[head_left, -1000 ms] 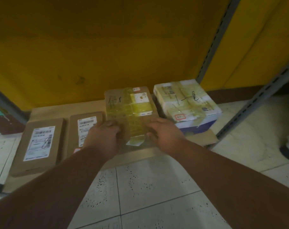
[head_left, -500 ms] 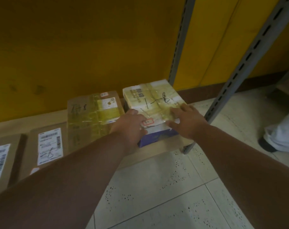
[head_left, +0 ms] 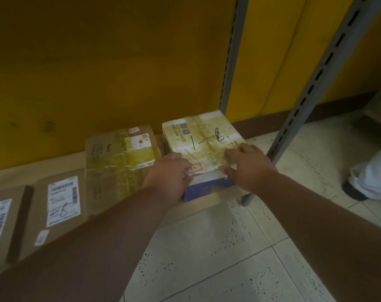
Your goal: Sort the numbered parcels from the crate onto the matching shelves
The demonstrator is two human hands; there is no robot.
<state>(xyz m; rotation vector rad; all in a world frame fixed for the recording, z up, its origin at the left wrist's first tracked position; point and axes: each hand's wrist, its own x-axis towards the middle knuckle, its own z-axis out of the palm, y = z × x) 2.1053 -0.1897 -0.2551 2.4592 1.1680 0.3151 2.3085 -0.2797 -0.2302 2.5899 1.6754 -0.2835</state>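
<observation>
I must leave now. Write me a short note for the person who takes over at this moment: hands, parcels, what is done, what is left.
Left hand: flat on the near left edge of the white parcel, fingers straight.
Right hand: flat on its near right corner.
The white parcel, marked 1-8, sits at the right end of the bottom shelf, beside the taped brown parcel. Two flat brown parcels lie further left.
Done: four parcels are on this shelf.
Left: let go of the white parcel. The crate is not in view.
</observation>
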